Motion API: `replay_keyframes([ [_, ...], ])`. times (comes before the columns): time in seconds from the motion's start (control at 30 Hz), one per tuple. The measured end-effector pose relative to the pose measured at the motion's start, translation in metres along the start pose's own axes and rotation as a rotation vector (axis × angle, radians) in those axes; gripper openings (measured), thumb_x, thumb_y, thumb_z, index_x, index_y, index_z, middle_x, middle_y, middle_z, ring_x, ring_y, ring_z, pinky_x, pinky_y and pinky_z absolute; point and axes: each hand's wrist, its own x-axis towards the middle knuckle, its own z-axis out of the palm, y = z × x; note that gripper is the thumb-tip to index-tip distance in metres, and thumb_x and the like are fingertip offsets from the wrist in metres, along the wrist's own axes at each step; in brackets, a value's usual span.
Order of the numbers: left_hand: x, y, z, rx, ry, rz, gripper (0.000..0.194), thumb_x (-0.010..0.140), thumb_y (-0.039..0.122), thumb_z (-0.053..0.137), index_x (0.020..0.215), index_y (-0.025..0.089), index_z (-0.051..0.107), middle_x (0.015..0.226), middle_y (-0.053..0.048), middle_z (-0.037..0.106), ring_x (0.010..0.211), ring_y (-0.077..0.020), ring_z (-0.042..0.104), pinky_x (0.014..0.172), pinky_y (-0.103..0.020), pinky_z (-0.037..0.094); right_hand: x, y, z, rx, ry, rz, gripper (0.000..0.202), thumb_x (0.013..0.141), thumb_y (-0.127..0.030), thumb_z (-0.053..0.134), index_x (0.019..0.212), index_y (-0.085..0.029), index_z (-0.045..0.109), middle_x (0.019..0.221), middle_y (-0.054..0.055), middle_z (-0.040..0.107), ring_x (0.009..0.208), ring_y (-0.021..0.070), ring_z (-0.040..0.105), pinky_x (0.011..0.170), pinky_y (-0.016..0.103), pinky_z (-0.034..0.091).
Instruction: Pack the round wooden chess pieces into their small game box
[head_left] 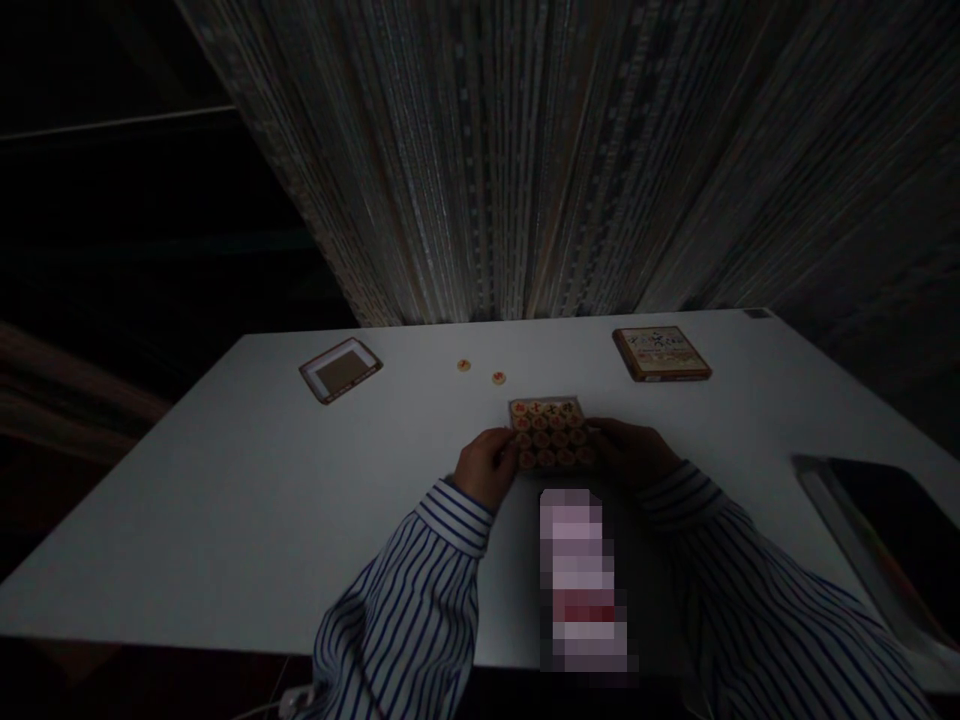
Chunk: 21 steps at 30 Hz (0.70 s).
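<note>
On the white table (225, 480) a tight block of round wooden game pieces (550, 432) with red and dark marks lies in rows in front of me. My left hand (487, 465) presses against the block's left side and my right hand (634, 450) against its right side, fingers curled on its edges. Both arms wear blue-striped white sleeves. Two loose round pieces (464, 365) (499, 378) lie apart, farther back on the table.
An open shallow box tray (340, 369) sits at the back left, and a printed box lid (661, 353) at the back right. A dark flat object (885, 545) lies at the right edge. A striped curtain (570, 150) hangs behind the table.
</note>
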Motion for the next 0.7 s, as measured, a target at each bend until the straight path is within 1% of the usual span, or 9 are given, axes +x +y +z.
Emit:
replay_keyframes([
  [0.17, 0.0, 0.0, 0.0, 0.003, 0.005, -0.017, 0.02, 0.079, 0.017, 0.051, 0.093, 0.017, 0.064, 0.091, -0.006, 0.068, 0.084, -0.0158, 0.064, 0.077, -0.029, 0.053, -0.002, -0.001, 0.003, 0.013, 0.054, 0.028, 0.029, 0.08, -0.028, 0.044, 0.102, -0.023, 0.063, 0.085, 0.002, 0.071, 0.078, 0.0188, 0.066, 0.069, 0.032, 0.054],
  [0.37, 0.001, 0.0, 0.0, 0.005, -0.015, -0.037, 0.021, 0.078, 0.016, 0.051, 0.094, 0.017, 0.064, 0.093, -0.005, 0.068, 0.085, -0.0159, 0.064, 0.078, -0.028, 0.052, -0.003, -0.007, 0.002, -0.015, 0.061, 0.048, 0.028, 0.08, -0.028, 0.044, 0.099, -0.02, 0.064, 0.083, 0.004, 0.071, 0.076, 0.019, 0.066, 0.067, 0.032, 0.054],
  [0.43, 0.001, 0.0, 0.0, -0.001, -0.021, -0.045, 0.021, 0.079, 0.017, 0.051, 0.095, 0.016, 0.064, 0.092, -0.006, 0.068, 0.085, -0.016, 0.064, 0.077, -0.028, 0.052, -0.003, -0.009, 0.0, -0.031, 0.056, 0.055, 0.028, 0.08, -0.027, 0.044, 0.1, -0.02, 0.063, 0.082, 0.004, 0.071, 0.076, 0.0191, 0.066, 0.067, 0.032, 0.054],
  [0.6, 0.002, 0.001, -0.001, -0.015, 0.003, -0.043, 0.02, 0.079, 0.019, 0.051, 0.093, 0.016, 0.064, 0.091, -0.006, 0.068, 0.084, -0.016, 0.064, 0.076, -0.029, 0.052, 0.001, -0.013, -0.009, -0.056, -0.018, 0.094, 0.027, 0.077, -0.024, 0.047, 0.097, -0.018, 0.065, 0.079, 0.004, 0.071, 0.073, 0.0188, 0.067, 0.062, 0.029, 0.053],
  [0.7, 0.002, 0.0, -0.003, -0.021, 0.037, -0.031, 0.019, 0.078, 0.017, 0.052, 0.092, 0.016, 0.064, 0.089, -0.006, 0.068, 0.083, -0.0158, 0.063, 0.076, -0.029, 0.052, 0.003, -0.011, -0.015, -0.075, 0.033, 0.108, 0.026, 0.076, -0.024, 0.046, 0.092, -0.019, 0.066, 0.073, 0.003, 0.071, 0.067, 0.0173, 0.066, 0.058, 0.026, 0.052],
])
